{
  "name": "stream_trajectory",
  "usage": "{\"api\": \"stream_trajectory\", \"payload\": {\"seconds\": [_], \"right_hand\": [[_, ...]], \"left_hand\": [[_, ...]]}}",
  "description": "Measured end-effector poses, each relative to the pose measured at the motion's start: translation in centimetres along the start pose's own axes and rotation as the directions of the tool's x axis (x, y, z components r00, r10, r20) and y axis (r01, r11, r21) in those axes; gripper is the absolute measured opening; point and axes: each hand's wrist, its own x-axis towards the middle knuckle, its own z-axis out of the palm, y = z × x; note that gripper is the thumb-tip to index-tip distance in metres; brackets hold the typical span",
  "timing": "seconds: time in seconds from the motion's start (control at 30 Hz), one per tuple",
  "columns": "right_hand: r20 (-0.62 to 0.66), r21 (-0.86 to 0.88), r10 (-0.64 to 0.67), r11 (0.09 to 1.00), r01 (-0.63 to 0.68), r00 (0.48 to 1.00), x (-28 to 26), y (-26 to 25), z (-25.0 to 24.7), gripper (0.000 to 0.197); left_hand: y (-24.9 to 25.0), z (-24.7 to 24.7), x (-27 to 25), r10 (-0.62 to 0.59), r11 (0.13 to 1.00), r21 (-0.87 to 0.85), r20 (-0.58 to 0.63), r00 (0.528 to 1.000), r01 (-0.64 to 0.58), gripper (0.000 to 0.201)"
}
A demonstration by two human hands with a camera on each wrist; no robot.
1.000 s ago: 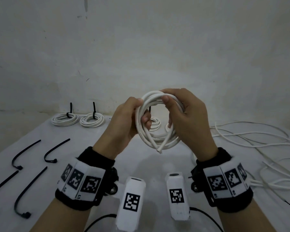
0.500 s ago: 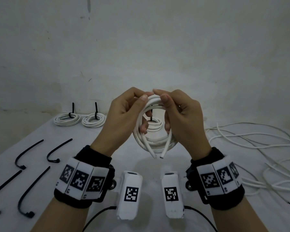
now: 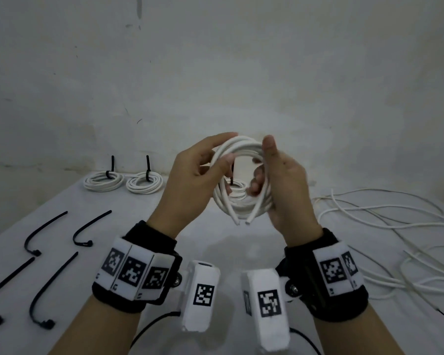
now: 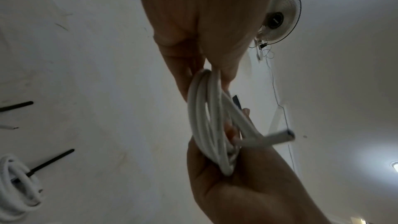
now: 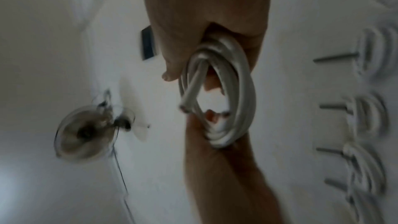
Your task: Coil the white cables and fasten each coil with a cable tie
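Holding the freshly wound coil of round white cable (image 3: 241,180) up above the pale surface (image 3: 215,244), I have both hands clamped on it: my left hand (image 3: 195,180) pinches the coil's upper left arc between thumb and fingers, and my right hand (image 3: 282,190) curls its fingers through the ring from the right. The two cut ends hang together at the coil's bottom. No tie is on it yet.

Left of the coil, at the far edge, two finished white coils (image 3: 124,181) lie side by side, each cinched with an upright black tie; a third shows through the held ring. Nearer me and left of the coil, loose black plastic cable ties (image 3: 51,285) wait on the surface. Right of the coil, a tangle of uncoiled white cable (image 3: 385,216) sprawls.

I judge the winding of this coil done; tying it comes next, then the remaining loose cable.
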Motion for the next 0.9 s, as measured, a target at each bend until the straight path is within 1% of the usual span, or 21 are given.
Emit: {"api": "stream_trajectory", "payload": {"seconds": [0.03,0.07,0.1,0.17,0.23,0.27,0.4,0.47,0.53,0.57,0.63,0.67,0.73,0.8,0.9], "right_hand": [[0.048,0.113,0.134,0.984,-0.138,0.99,-0.2,0.1,0.4,0.047],[0.084,0.2,0.208,0.955,-0.221,0.974,-0.3,0.2,0.7,0.048],[0.09,0.252,0.229,0.936,-0.245,0.969,-0.3,0.3,0.8,0.047],[0.06,0.291,0.208,0.932,-0.217,0.976,-0.4,0.4,1.1,0.047],[0.027,0.289,0.171,0.942,-0.171,0.985,-0.5,0.6,1.1,0.046],[0.019,0.281,0.158,0.947,-0.157,0.987,-0.5,0.6,1.1,0.045],[0.024,0.235,0.123,0.964,-0.126,0.992,-0.5,0.6,1.1,0.044],[0.017,0.221,0.114,0.968,-0.115,0.993,-0.4,0.5,1.2,0.045],[0.005,0.238,0.121,0.964,-0.119,0.993,-0.4,0.4,1.2,0.048],[0.0,0.261,0.132,0.957,-0.127,0.991,-0.3,0.3,1.2,0.05],[-0.006,0.317,0.166,0.936,-0.156,0.986,-0.3,0.2,1.3,0.05],[-0.006,0.338,0.185,0.925,-0.172,0.983,-0.3,0.1,1.4,0.05],[-0.005,0.353,0.21,0.915,-0.195,0.978,-0.5,0.1,1.6,0.049],[-0.003,0.333,0.205,0.923,-0.192,0.979,-0.9,0.1,1.9,0.049],[-0.001,0.28,0.172,0.946,-0.165,0.985,-1.4,0.3,2.5,0.048]], "left_hand": [[-0.2,-0.1,0.1,0.003,1.0,-0.005,-0.06,0.998,-0.004,0.026],[-0.4,-0.2,0.1,-0.001,1.0,-0.013,-0.098,0.995,0.0,0.026],[-0.4,-0.3,0.2,-0.013,1.0,-0.028,-0.11,0.994,0.01,0.027],[-0.3,-0.2,0.1,-0.075,0.991,-0.112,-0.074,0.994,0.066,0.03],[-0.2,0.1,0.0,-0.143,0.968,-0.214,-0.035,0.989,0.132,0.034],[-0.2,0.3,0.0,-0.16,0.961,-0.231,-0.026,0.987,0.15,0.036],[-0.1,0.1,0.1,-0.174,0.97,-0.17,0.009,0.985,0.173,0.039],[0.3,-0.2,0.0,-0.199,0.965,-0.163,0.07,0.978,0.208,0.042],[0.7,-0.7,-0.2,-0.227,0.955,-0.157,0.16,0.961,0.251,0.054],[0.8,-1.1,-0.4,-0.226,0.956,-0.14,0.209,0.952,0.258,0.064],[1.1,-1.7,-0.8,-0.202,0.967,-0.09,0.293,0.935,0.238,0.088],[1.4,-2.0,-1.0,-0.192,0.971,-0.075,0.311,0.931,0.225,0.096],[1.8,-2.2,-1.4,-0.17,0.978,-0.068,0.292,0.941,0.198,0.101],[1.9,-2.1,-1.9,-0.158,0.981,-0.073,0.232,0.96,0.179,0.099],[1.4,-2.3,-2.7,-0.163,0.98,-0.084,0.166,0.972,0.179,0.094]]}}
